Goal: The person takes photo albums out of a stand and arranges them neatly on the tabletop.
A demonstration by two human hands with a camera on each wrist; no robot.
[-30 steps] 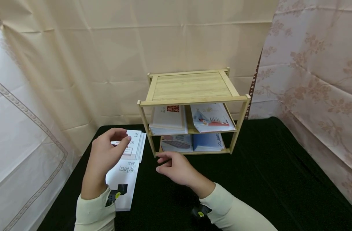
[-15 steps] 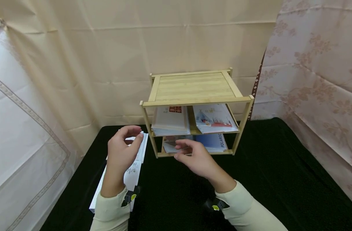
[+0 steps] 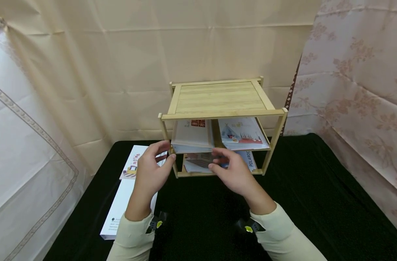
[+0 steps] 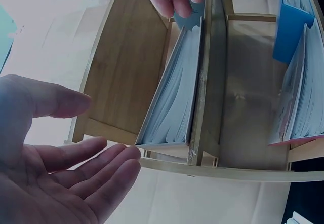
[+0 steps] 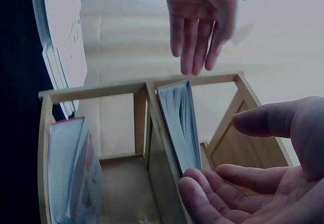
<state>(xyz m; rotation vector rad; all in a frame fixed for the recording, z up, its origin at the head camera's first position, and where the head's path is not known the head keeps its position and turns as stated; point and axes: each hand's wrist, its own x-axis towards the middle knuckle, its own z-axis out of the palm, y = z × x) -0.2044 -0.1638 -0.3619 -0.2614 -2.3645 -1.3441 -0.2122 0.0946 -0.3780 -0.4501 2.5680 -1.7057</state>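
left hand [image 3: 151, 174] and right hand [image 3: 234, 172], fingers loose, empty, have neared the pale rectangular wooden shelf [image 3: 220, 98] beyond, seemingly the workplace.

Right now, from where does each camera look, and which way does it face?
Head: on the head, facing forward and down at the wooden rack and books; left hand, right hand and sleeves show.
Left wrist: on that wrist, facing the rack; left hand at lower left, part of the right hand at top.
Right wrist: on that wrist, facing the rack; right hand at lower right, left hand at top.
Shared by both wrist views: rack, books, hands.
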